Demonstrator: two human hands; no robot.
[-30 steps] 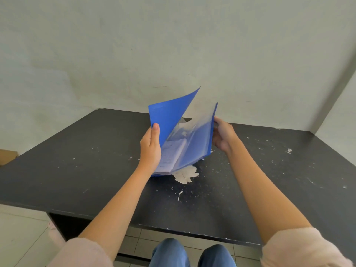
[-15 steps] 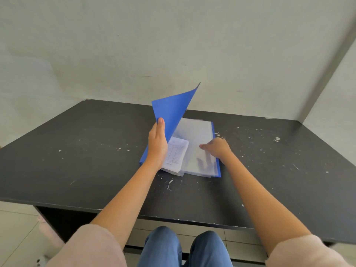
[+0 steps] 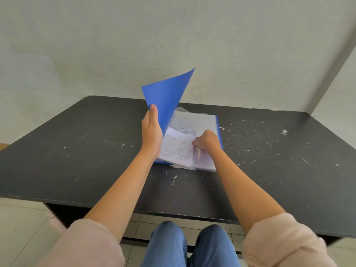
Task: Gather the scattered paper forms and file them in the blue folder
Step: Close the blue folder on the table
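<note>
The blue folder point(image 3: 167, 97) lies on the black table point(image 3: 77, 151) with its front cover raised upright. My left hand point(image 3: 152, 132) grips that cover's near edge, thumb on the outside. Inside lie clear plastic sleeves point(image 3: 194, 122) and white printed paper forms point(image 3: 176, 149), whose lower edges stick out past the folder's front. My right hand point(image 3: 206, 141) rests on the sleeves with its fingers curled, pinching the right edge of the top form.
The table top is scuffed with white paint chips point(image 3: 174, 179) in front of the folder and to its right. A pale wall stands close behind; a corner post point(image 3: 331, 60) rises at the right. My knees point(image 3: 188, 245) sit under the front edge.
The folder's back half came down flat on the table. My right hand moved from its right edge onto the sleeves and then to the forms. The left hand kept the cover raised.
</note>
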